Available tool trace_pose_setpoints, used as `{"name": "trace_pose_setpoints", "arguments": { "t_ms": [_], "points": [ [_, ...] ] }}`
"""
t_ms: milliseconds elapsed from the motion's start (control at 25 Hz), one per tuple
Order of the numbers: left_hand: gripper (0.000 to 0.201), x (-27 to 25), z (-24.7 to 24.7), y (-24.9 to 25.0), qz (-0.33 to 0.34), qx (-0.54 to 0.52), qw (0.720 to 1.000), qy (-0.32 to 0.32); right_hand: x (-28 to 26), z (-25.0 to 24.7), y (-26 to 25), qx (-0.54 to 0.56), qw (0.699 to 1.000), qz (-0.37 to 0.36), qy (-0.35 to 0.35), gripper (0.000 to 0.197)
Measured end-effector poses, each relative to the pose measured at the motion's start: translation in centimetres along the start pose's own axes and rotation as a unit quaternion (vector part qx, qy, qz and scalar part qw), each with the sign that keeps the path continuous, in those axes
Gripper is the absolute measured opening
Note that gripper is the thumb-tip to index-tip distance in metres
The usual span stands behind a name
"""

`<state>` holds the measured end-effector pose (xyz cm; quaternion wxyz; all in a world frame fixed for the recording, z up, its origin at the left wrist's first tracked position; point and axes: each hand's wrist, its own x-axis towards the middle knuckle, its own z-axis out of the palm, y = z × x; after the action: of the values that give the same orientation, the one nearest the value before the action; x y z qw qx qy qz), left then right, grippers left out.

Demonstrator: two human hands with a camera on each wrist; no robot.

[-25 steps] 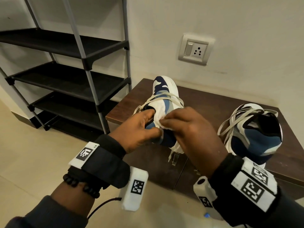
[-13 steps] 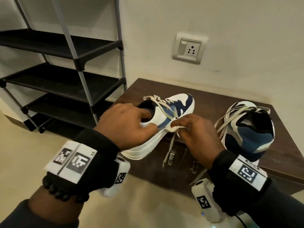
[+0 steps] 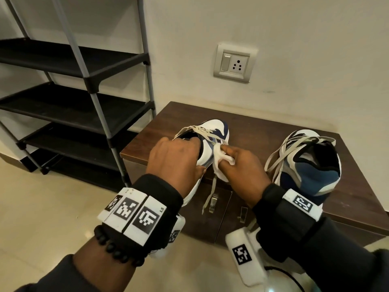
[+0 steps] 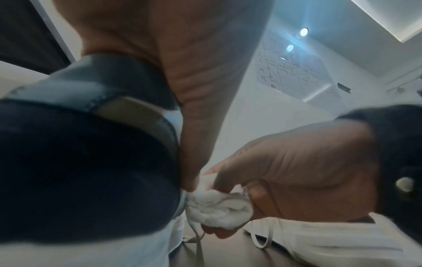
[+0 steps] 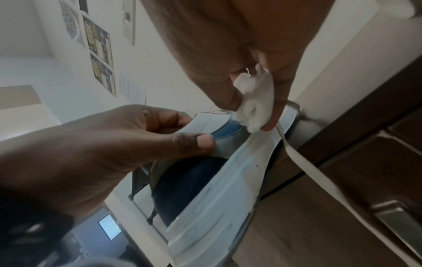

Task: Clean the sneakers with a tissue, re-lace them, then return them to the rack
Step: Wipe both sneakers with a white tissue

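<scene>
My left hand [image 3: 179, 161] grips a white and navy sneaker [image 3: 216, 131] by its collar, thumb on the side, and holds it tilted over the front edge of the wooden cabinet [image 3: 263, 123]. In the right wrist view the thumb of that left hand [image 5: 128, 137] presses the sneaker [image 5: 217, 189]. My right hand [image 3: 237, 165] pinches a crumpled white tissue [image 3: 221, 161] against the shoe's side; the same tissue [image 4: 217, 207] [image 5: 255, 101] shows in both wrist views. A loose lace [image 3: 210, 192] hangs down. The second sneaker [image 3: 309, 165] stands heel toward me on the cabinet's right.
A black and grey shoe rack [image 3: 73, 98] with bare shelves stands to the left of the cabinet. A wall socket [image 3: 232, 65] sits above the cabinet. Metal handles [image 3: 212, 202] are on the cabinet's drawer fronts. Beige tiled floor [image 3: 42, 207] lies below.
The held sneaker turned from toe pointing away to lying on its side, toe to the right. My right hand with the tissue slid along its side. The second sneaker stayed put.
</scene>
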<state>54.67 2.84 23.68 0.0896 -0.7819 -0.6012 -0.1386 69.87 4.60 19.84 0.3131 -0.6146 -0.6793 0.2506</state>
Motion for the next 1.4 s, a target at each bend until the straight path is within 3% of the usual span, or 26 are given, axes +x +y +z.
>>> {"name": "trace_pose_setpoints", "arguments": {
  "t_ms": [80, 160, 240, 280, 360, 440, 560, 680, 800, 880, 960, 1120, 1200, 1320, 1400],
  "points": [
    [0.026, -0.1, -0.5, -0.4, 0.025, -0.005, 1.0, -0.011, 1.2, -0.1, -0.1, 0.045, 0.997, 0.02, 0.052, 0.047],
    [0.028, -0.2, -0.8, -1.0, 0.027, -0.025, 0.999, -0.027, 2.1, -1.1, -1.1, 0.116, 0.983, -0.056, 0.133, 0.052],
    [0.032, -0.5, -0.7, -1.1, 0.019, -0.018, 0.999, -0.026, 2.4, -2.2, -2.2, 0.045, 0.975, -0.174, 0.132, 0.052],
    [0.036, -0.5, -0.4, -0.9, 0.015, -0.004, 1.0, -0.019, 2.4, -2.4, -2.4, -0.043, 0.977, -0.189, 0.093, 0.046],
    [0.045, -0.3, 0.0, -0.1, 0.0, 0.023, 1.0, -0.022, 2.5, -2.4, -1.5, -0.19, 0.974, -0.115, 0.035, 0.033],
    [0.042, 0.4, 0.1, 0.6, -0.021, 0.021, 0.999, -0.026, 2.3, -2.2, -0.2, -0.226, 0.972, -0.055, 0.037, 0.032],
    [0.025, 1.1, -0.2, -0.1, -0.06, -0.106, 0.991, -0.047, 1.3, -1.9, -0.2, -0.156, 0.979, -0.106, 0.08, 0.031],
    [0.016, 0.8, -0.4, -2.7, -0.079, -0.293, 0.951, -0.057, 0.5, -1.2, -1.2, -0.084, 0.964, -0.206, 0.146, 0.028],
    [0.018, 0.0, -0.9, -4.2, -0.105, -0.496, 0.859, -0.077, 1.6, -2.2, -0.8, -0.08, 0.949, -0.213, 0.218, 0.024],
    [0.021, -0.4, -0.5, -4.2, -0.086, -0.476, 0.87, -0.095, 1.8, -2.3, -0.8, -0.111, 0.948, -0.182, 0.238, 0.024],
    [0.022, -0.6, -0.2, -4.3, -0.074, -0.458, 0.881, -0.095, 0.3, -0.6, -2.0, -0.107, 0.95, -0.207, 0.21, 0.025],
    [0.022, -0.7, -0.4, -5.4, -0.075, -0.525, 0.839, -0.119, -2.8, 2.1, -4.1, -0.099, 0.939, -0.312, 0.105, 0.029],
    [0.023, -0.7, -0.5, -5.2, -0.073, -0.538, 0.83, -0.13, -0.9, 0.9, -2.7, -0.114, 0.945, -0.277, 0.133, 0.025],
    [0.031, -0.6, -0.2, -4.8, -0.078, -0.522, 0.841, -0.117, 1.2, -0.7, -0.7, -0.119, 0.947, -0.203, 0.217, 0.023],
    [0.034, -0.4, 0.2, -5.0, -0.092, -0.526, 0.839, -0.104, 0.0, 0.4, -1.0, -0.124, 0.948, -0.2, 0.212, 0.027]
  ]
}}
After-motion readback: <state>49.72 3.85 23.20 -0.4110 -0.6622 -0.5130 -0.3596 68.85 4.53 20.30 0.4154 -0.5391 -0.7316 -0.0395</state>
